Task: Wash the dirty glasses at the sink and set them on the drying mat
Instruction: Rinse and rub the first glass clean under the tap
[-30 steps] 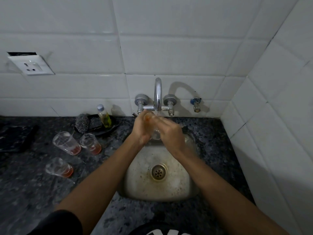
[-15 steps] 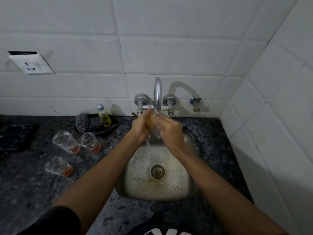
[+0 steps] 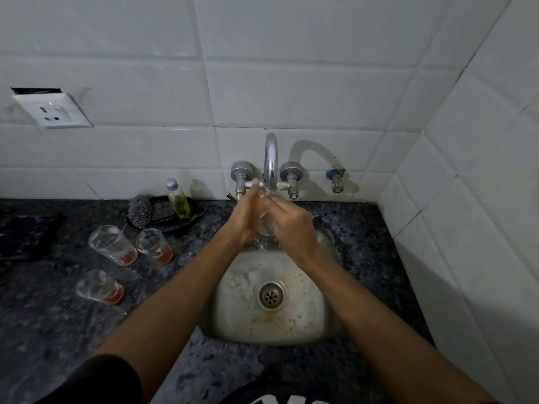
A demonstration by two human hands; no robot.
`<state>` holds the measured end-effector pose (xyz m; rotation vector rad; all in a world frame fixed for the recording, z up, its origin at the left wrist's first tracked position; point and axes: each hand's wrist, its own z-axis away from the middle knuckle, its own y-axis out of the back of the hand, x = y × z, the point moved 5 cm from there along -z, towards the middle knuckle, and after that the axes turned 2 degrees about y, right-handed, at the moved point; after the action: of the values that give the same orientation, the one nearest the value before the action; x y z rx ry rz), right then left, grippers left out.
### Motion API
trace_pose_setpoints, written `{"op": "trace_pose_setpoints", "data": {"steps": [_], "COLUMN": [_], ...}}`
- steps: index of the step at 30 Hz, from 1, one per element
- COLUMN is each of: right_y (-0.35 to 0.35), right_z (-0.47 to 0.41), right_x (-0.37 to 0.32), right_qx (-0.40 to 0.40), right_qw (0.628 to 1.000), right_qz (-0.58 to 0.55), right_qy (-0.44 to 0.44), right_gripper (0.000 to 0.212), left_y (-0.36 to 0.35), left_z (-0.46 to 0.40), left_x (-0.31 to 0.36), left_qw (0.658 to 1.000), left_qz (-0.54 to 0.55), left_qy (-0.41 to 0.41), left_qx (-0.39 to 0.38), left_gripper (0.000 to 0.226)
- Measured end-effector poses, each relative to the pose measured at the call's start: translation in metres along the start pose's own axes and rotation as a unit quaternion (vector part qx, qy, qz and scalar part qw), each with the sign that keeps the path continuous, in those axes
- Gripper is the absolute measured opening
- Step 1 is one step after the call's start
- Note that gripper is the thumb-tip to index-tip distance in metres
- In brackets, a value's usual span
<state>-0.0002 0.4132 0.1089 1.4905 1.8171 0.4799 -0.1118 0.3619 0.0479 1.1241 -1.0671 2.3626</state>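
White wall tiles back a steel sink [image 3: 329,325] — both hands, left hand [image 3: 243,218] and right hand [image 3: 291,225], clasp a clear glass [image 3: 264,225] between them under the tap [image 3: 270,161]; three dirty glasses [image 3: 113,246] wait on the granite counter [image 3: 52,330].

The dark speckled counter [image 3: 364,237] carries three glasses [image 3: 113,245] with red dregs, a black tray [image 3: 186,221], a dark cloth [image 3: 27,236] at left, and the set-in sink [image 3: 306,322].
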Motion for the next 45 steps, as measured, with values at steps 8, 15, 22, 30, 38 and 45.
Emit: {"op": "trace_pose_setpoints", "data": {"steps": [8,15,22,30,38,45], "right_y": [0.002,-0.004,-0.006,-0.01,-0.014,-0.036], "right_z": [0.001,0.003,0.005,0.009,0.016,0.047], "right_x": [0.016,0.018,0.003,0.011,0.032,0.05], "right_qx": [0.036,0.03,-0.009,-0.041,-0.064,-0.335], "right_qw": [0.993,0.986,0.999,0.998,0.961,0.805], "right_qz": [-0.036,-0.059,0.028,0.048,-0.055,-0.327], "right_qy": [-0.106,-0.156,0.024,0.012,-0.263,-0.364], "right_gripper": [0.027,0.03,0.043,0.043,0.023,0.031], "left_y": [0.008,0.015,0.004,0.001,0.014,0.02], "left_z": [0.0,-0.005,0.0,0.004,-0.003,0.002], "left_x": [0.002,0.009,0.002,0.003,0.001,0.009], "left_qw": [0.999,0.999,0.999,0.999,0.999,0.993], "left_qz": [0.035,0.011,-0.03,0.016,0.027,0.045], "left_qy": [-0.024,-0.038,0.031,0.016,-0.012,-0.092], "left_qx": [-0.013,0.037,0.008,-0.029,0.013,0.062], "left_gripper": [0.028,0.054,0.052,0.034,0.013,0.025]}}
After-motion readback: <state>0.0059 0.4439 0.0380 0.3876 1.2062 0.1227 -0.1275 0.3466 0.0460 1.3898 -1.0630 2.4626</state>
